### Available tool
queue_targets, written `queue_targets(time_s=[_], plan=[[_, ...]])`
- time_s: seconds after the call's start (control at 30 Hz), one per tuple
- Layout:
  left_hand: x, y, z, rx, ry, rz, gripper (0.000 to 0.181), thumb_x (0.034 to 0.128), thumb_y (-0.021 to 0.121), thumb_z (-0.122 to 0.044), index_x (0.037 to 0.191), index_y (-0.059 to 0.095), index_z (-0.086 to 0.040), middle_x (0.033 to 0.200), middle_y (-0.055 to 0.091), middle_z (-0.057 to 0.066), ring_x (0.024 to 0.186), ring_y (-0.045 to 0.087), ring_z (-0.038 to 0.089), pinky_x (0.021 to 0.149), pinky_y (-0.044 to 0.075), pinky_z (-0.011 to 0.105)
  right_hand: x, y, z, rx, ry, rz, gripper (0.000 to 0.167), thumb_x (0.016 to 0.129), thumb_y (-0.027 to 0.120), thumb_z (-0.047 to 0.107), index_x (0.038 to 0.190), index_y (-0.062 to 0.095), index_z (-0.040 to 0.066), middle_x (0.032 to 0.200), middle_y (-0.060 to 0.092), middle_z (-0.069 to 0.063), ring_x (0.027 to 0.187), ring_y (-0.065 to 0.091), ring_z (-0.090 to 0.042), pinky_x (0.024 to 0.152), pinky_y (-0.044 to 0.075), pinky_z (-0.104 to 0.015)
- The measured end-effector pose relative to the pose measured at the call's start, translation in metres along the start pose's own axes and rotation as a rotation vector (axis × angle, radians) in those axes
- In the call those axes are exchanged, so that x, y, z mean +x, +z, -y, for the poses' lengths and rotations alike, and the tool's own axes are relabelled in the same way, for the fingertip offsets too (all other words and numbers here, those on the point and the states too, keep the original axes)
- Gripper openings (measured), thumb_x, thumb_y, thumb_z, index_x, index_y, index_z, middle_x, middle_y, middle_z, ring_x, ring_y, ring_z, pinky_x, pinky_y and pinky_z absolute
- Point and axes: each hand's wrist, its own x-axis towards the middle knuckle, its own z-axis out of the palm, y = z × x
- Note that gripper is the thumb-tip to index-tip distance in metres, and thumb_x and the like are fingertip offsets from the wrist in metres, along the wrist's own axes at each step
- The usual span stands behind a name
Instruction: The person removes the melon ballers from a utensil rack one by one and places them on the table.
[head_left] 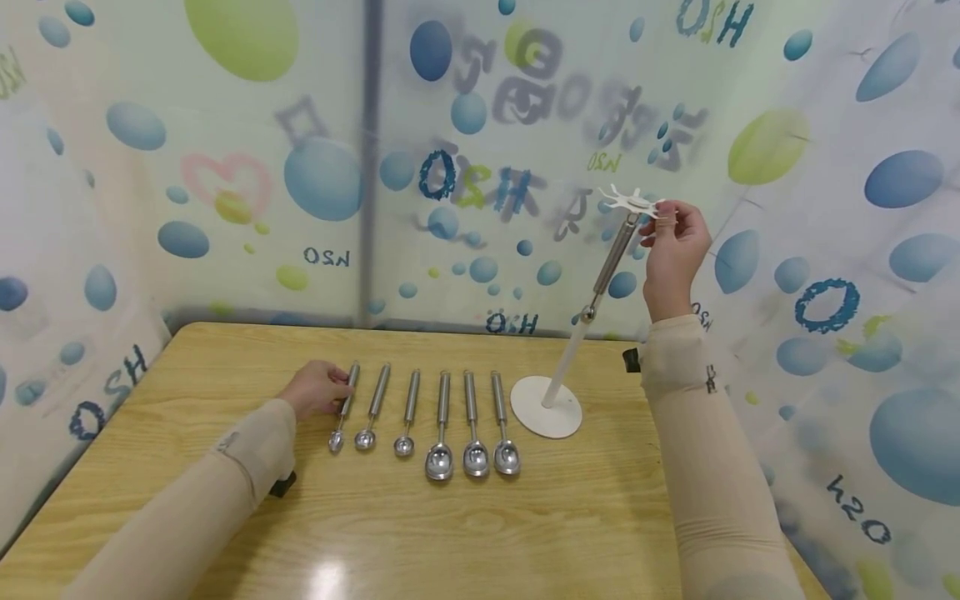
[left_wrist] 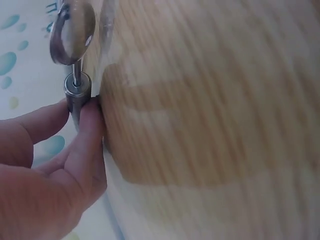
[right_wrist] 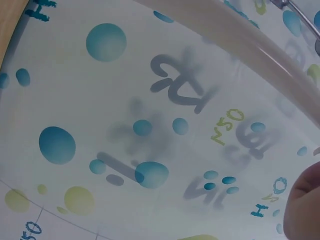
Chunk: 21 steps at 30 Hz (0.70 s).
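My left hand (head_left: 315,389) pinches the handle of the leftmost metal scoop (head_left: 336,440) at the end of a row on the table. Close up in the left wrist view, its rounded bowl (left_wrist: 75,32) stands above the thumb and fingers. My right hand (head_left: 677,250) is raised, thumb and fingers pinching an arm of the white hook rack (head_left: 630,201) atop a stand. Below the rack hangs another metal scoop (head_left: 617,254), bowl downward, in front of the white pole (head_left: 567,360). Only part of the right hand (right_wrist: 302,205) shows in the right wrist view.
Several more scoops, including a small-bowled scoop (head_left: 404,447) and a large-bowled scoop (head_left: 439,461), lie side by side, handles away from me. The stand's round white base (head_left: 531,417) rests on the wooden table (head_left: 420,542) to their right. Patterned curtains (head_left: 480,267) surround the table.
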Motion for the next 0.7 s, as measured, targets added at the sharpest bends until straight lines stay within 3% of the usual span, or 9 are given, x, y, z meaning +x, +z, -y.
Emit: queue_targets(time_s=[0.4, 0.7], plan=[[0.0031, 0.0054, 0.0035, 0.173, 0.025, -0.11, 0.033, 0.0965, 0.068, -0.005, 0.123, 0.063, 0.013, 0.113, 0.067, 0.026, 0.083, 0.067, 0.021, 0.065, 0.059, 0.03, -0.002, 0.0011, 0.0035, -0.016, 0.018, 0.007, 0.015, 0.099, 0.065, 0.023, 0.096, 0.068, 0.009, 0.082, 0.063, -0.005, 0.069, 0.059, -0.015, 0.065, 0.051, -0.023], [0.0065, 0.0046, 0.0051, 0.204, 0.003, -0.127, 0.03, 0.0974, 0.067, -0.006, 0.121, 0.065, 0.012, 0.11, 0.068, 0.025, 0.082, 0.067, 0.021, 0.065, 0.06, 0.03, -0.003, -0.0009, 0.0043, -0.014, 0.03, 0.011, 0.015, 0.098, 0.065, 0.023, 0.097, 0.068, 0.008, 0.082, 0.063, -0.005, 0.069, 0.059, -0.015, 0.064, 0.051, -0.022]])
